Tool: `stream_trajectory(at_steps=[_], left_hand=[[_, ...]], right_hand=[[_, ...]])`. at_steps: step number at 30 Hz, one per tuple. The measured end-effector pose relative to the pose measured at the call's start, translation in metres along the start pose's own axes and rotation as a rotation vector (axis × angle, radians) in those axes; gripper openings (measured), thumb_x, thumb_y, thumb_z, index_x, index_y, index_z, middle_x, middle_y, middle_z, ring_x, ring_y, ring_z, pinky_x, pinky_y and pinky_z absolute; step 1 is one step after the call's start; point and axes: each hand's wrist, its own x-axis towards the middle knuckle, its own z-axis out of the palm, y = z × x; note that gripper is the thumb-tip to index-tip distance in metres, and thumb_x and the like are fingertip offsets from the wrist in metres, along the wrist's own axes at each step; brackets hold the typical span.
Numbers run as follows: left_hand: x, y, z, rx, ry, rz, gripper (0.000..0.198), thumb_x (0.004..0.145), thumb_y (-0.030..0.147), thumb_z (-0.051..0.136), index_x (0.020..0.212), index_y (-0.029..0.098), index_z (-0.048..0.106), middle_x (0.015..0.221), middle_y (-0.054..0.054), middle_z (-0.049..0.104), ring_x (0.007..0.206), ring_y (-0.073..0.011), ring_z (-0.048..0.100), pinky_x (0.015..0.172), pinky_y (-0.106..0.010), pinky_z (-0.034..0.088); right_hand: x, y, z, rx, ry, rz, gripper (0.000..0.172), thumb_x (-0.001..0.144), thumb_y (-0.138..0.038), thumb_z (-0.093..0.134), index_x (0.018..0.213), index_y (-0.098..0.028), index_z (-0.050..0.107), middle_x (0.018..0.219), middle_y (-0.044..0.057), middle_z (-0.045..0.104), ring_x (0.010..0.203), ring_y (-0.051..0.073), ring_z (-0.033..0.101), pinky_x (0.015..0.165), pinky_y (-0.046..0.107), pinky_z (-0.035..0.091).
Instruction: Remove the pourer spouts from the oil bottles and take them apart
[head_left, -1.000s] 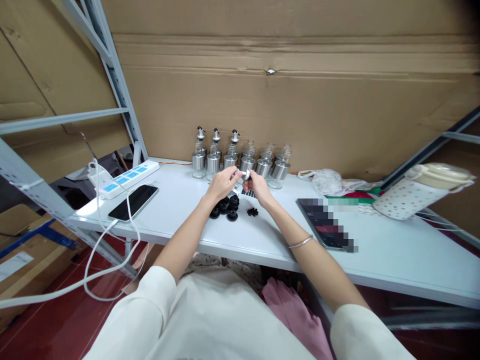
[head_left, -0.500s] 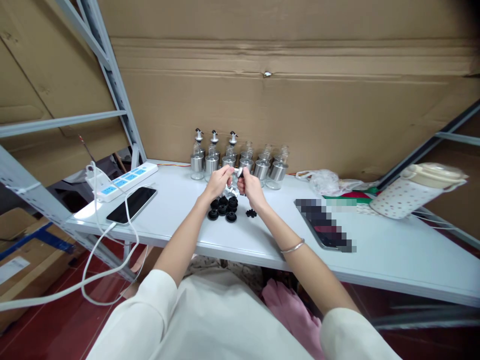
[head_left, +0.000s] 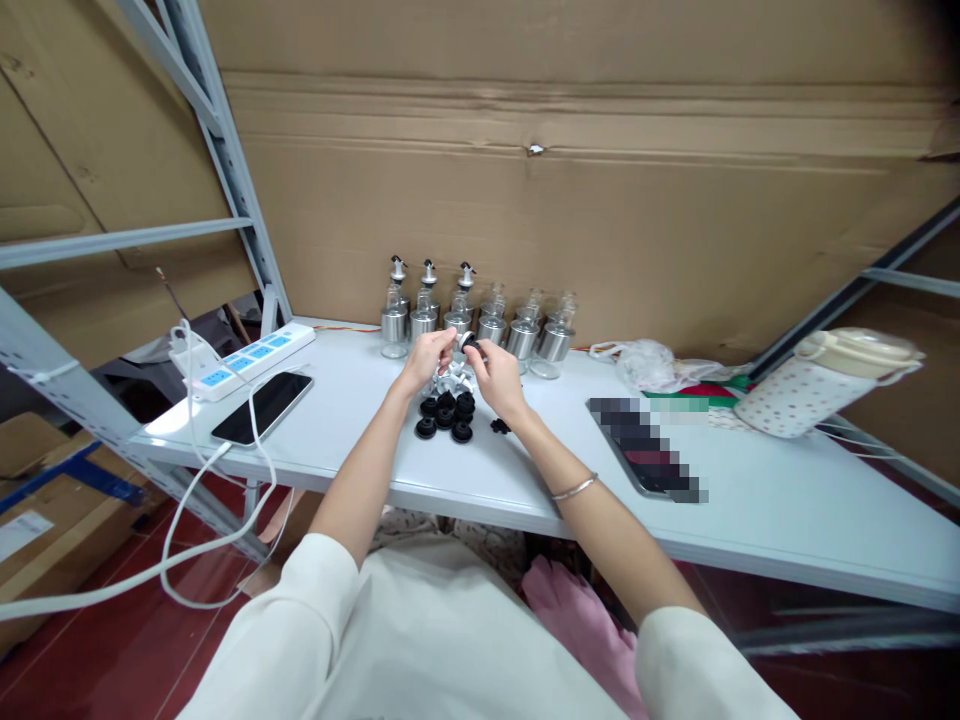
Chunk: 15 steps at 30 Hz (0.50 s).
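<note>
My left hand [head_left: 429,360] and my right hand [head_left: 498,380] meet above the table, both closed at the fingertips on a small pourer top [head_left: 466,341]. Its left part is whitish or silver and its right part is black. Fingers hide much of it. Beneath the hands lies a cluster of small white and silvery parts [head_left: 454,378]. Nearer to me is a group of black ribbed stoppers [head_left: 445,410]. Some tiny black pieces [head_left: 500,426] sit by my right wrist. Behind the hands stand several glass bottles [head_left: 556,343] with steel bands.
Black-and-silver pourers [head_left: 466,275] top three bottles in the back row. At left lie a phone [head_left: 264,408] and a white power strip [head_left: 255,362] with cables. To the right are another phone [head_left: 645,450], a plastic bag [head_left: 646,363] and a dotted flask [head_left: 817,385]. Cardboard [head_left: 637,220] closes the back.
Both hands have shifted slightly left with the pourer top, and its black part shows more. The white parts beneath are more exposed.
</note>
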Motion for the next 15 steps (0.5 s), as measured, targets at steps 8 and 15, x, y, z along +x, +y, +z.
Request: stream_trajectory(at_steps=[8,15], left_hand=[[0.003,-0.004,-0.001,0.001,0.014,-0.054,0.053,0.083,0.056,0.047,0.047,0.021,0.029,0.033,0.005,0.033,0.030,-0.0062,0.029,0.037,-0.024,0.024],[0.001,0.000,-0.003,-0.029,0.016,-0.110,0.054,0.085,0.041,0.046,0.040,0.021,0.024,0.029,0.003,0.033,0.030,-0.0068,0.034,0.041,-0.024,0.030]], right_hand=[[0.005,0.012,-0.011,-0.272,-0.071,-0.239,0.044,0.094,-0.049,0.031,0.096,-0.017,0.060,0.093,0.015,0.065,0.092,0.026,0.056,0.080,0.036,0.042],[0.002,0.007,-0.017,-0.287,-0.060,-0.282,0.036,0.094,-0.042,0.036,0.099,-0.018,0.061,0.098,0.014,0.067,0.094,0.026,0.057,0.081,0.036,0.043]])
